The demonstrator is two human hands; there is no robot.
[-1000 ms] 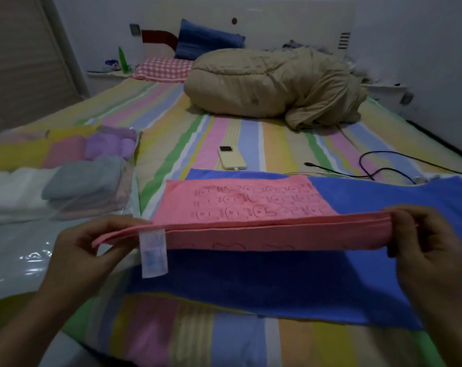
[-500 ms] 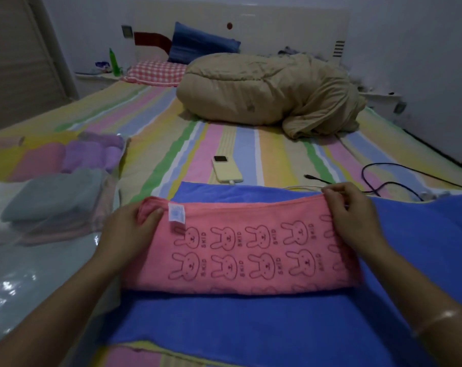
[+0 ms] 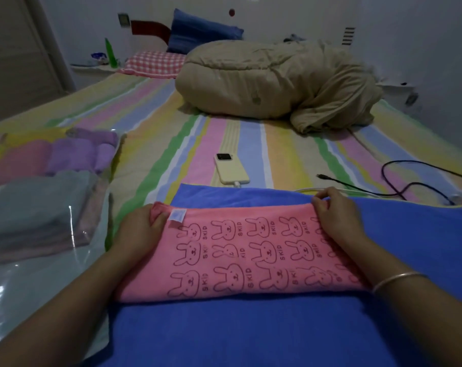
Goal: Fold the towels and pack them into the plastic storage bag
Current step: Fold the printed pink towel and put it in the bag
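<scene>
Bag (image 3: 39,276) of clear plastic lay at nine o'clock on the striped bed (image 3: 224,139), its glossy skin catching light. Inside it, a grey towel (image 3: 39,205) sat folded on a paler stack, and past that, toward ten o'clock, a pink roll (image 3: 20,162) and a purple towel (image 3: 73,154) lay side by side against the bag's far end. Whether the bag's mouth was open, I could not tell.

At the centre, the bunny towel (image 3: 251,250) lay folded into a long band on the blue towel (image 3: 251,335), outside the bag and just beside it. The left hand (image 3: 139,229) pinched the band's far-left corner, thumb on top next to the white label (image 3: 177,215), fingers curled under. The right hand (image 3: 335,221) gripped the far-right corner, fingers bent over the top edge; a bangle (image 3: 394,280) circled that wrist.

At twelve o'clock from the band, a phone (image 3: 231,169) lay face down, plugged in. A beige duvet (image 3: 264,80) was heaped further on, with a checked pillow (image 3: 155,62) and a blue pillow (image 3: 203,34) at eleven o'clock. A black cable (image 3: 409,181) looped at two o'clock.
</scene>
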